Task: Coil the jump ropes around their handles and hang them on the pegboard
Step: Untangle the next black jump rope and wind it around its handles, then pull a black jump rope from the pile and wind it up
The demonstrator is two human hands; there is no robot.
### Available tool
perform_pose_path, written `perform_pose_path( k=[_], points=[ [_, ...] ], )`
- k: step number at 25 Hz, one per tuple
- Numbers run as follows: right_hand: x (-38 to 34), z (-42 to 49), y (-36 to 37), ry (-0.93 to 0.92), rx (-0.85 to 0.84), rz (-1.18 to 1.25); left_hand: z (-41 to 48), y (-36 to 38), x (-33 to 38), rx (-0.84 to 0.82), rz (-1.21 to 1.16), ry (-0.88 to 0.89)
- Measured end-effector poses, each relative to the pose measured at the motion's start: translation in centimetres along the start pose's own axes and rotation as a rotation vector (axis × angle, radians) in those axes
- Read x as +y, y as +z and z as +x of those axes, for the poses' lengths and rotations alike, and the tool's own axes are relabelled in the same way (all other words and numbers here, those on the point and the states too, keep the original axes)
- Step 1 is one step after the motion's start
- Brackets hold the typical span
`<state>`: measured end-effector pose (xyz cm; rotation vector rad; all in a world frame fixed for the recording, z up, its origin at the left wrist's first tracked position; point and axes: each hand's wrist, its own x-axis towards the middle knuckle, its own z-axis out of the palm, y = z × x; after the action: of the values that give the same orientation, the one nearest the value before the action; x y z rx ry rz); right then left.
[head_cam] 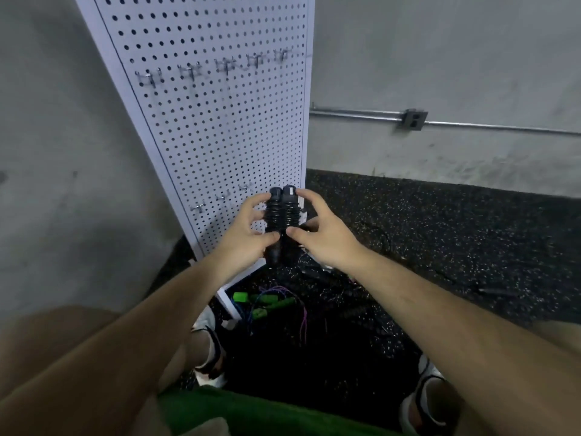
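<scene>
Standing on the dark speckled floor (440,247) close against a grey wall, the white pegboard (220,136) filled the middle of the view, placed where a person could reach its pegs from the front. Both bare arms stretched toward its lower edge. The left hand (248,237) and the right hand (323,234) each grasped one side of a black rope bundle (280,212), fingers curled over its outer edges and thumbs meeting low on its front. This two-sided pinch probably served to keep the tight turns from springing loose. The bundle stood upright between the palms, two handles side by side with cord wound round them, so the coiling of this rope looked finished or nearly so. It hovered in front of the board's lower right corner, not yet hung. Below the hands, green-handled ropes (267,302) lay tangled on the floor by the board's foot, their blue and purple cords uncoiled, likely awaiting their turn. A row of bare upper hooks (226,65) crossed the board, well above the bundle, and a few lower hooks (220,196) sat just left of it, the nearer place to hang it.
</scene>
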<state>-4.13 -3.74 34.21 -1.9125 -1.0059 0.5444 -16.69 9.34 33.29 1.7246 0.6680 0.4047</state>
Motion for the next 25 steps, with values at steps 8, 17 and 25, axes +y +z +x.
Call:
perform_pose_path(
  k=[8, 17, 25],
  points=[
    [8.0, -1.0, 6.3, 0.224, -0.213, -0.076, -2.0, 1.4, -11.3, -0.075, 0.162, -0.213],
    [17.7, -2.6, 18.5, 0.54, -0.268, -0.012, -1.3, 1.9, -21.5, -0.282, 0.366, -0.527],
    [22.5, -4.9, 24.1, 0.614, -0.434, -0.102, -2.0, 4.1, -28.2, -0.52, 0.682, -0.647]
  ],
)
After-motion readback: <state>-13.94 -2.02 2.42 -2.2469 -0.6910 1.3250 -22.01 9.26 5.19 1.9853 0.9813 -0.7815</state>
